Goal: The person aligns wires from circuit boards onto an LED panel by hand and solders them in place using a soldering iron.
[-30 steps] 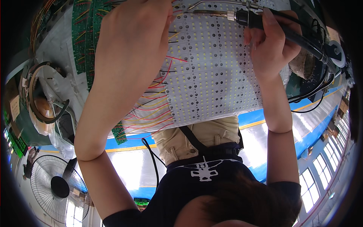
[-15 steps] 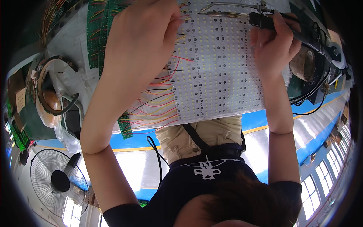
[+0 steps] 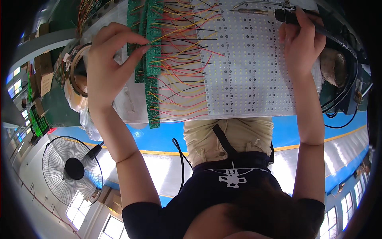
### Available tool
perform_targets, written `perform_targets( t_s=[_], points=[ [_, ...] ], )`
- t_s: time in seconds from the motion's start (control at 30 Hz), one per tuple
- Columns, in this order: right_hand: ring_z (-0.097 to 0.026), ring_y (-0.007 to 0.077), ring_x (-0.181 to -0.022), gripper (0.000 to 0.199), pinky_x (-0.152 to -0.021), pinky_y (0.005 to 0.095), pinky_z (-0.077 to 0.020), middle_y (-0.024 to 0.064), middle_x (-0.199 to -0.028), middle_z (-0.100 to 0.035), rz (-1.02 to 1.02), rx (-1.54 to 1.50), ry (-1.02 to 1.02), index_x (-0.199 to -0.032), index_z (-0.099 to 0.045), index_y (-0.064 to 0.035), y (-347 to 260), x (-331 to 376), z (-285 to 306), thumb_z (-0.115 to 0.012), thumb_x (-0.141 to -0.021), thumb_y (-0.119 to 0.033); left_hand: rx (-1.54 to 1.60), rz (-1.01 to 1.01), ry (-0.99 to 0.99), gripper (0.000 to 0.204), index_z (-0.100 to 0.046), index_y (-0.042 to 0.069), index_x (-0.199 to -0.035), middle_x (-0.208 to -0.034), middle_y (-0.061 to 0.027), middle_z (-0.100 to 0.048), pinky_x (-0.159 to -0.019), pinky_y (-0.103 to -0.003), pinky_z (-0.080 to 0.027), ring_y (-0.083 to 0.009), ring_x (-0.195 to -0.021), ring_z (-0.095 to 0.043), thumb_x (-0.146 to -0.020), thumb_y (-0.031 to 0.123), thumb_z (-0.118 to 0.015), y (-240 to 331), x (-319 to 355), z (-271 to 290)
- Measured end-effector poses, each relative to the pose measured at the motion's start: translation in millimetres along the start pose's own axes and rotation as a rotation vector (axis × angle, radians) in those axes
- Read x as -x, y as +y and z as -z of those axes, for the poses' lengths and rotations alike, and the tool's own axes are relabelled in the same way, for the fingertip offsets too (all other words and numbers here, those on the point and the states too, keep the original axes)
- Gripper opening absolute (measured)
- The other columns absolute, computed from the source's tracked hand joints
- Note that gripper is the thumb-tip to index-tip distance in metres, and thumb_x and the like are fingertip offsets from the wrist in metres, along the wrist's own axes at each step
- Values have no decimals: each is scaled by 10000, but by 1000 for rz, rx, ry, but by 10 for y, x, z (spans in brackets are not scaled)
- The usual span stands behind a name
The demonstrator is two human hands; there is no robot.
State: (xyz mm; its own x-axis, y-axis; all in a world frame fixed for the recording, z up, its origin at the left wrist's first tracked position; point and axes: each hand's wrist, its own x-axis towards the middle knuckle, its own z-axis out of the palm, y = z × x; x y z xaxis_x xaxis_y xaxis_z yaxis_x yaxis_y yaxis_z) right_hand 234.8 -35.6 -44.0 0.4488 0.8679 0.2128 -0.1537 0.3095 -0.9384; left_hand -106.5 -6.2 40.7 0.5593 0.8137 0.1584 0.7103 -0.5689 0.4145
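plainly | boards [image 3: 153,65]: green, narrow | wires [image 3: 180,55]: red, yellow, black, criss-crossed

Two hands are counted: one left hand [image 3: 108,65] and one right hand [image 3: 303,44]. One soldering iron [image 3: 285,16] is seen at the upper right of the frame. At least three green circuit boards [image 3: 153,51] can be made out at upper centre, partly overlapped. Wires [image 3: 180,30] in three colours are too tangled to be counted. One fan [image 3: 74,169] is shown at lower left.
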Motion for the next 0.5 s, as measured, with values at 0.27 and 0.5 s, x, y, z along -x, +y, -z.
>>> perform_targets(
  t_s=[0.27,0.5],
  points=[
    [-381,98,-403,218,-396,284,-353,-15,-534,-408,-63,-32,129,-847,-474,-101,-31,29,-166,-636,-992,-123,-22,-77,0,195,-756,86,-909,-911,-57,-612,-764,-373,-478,-257,-886,-608,-735,15,-807,64,-14,-136],
    [-381,104,-401,228,-404,287,-356,-12,-530,-408,-43,-20,118,-841,-476,-95,-73,45,-163,-647,-987,-130,-67,-158,-73,191,-737,64,-917,-955,-66,-630,-804,-386,-498,-271,-944,-614,-747,2,-800,251,-187,-343]
  ],
)
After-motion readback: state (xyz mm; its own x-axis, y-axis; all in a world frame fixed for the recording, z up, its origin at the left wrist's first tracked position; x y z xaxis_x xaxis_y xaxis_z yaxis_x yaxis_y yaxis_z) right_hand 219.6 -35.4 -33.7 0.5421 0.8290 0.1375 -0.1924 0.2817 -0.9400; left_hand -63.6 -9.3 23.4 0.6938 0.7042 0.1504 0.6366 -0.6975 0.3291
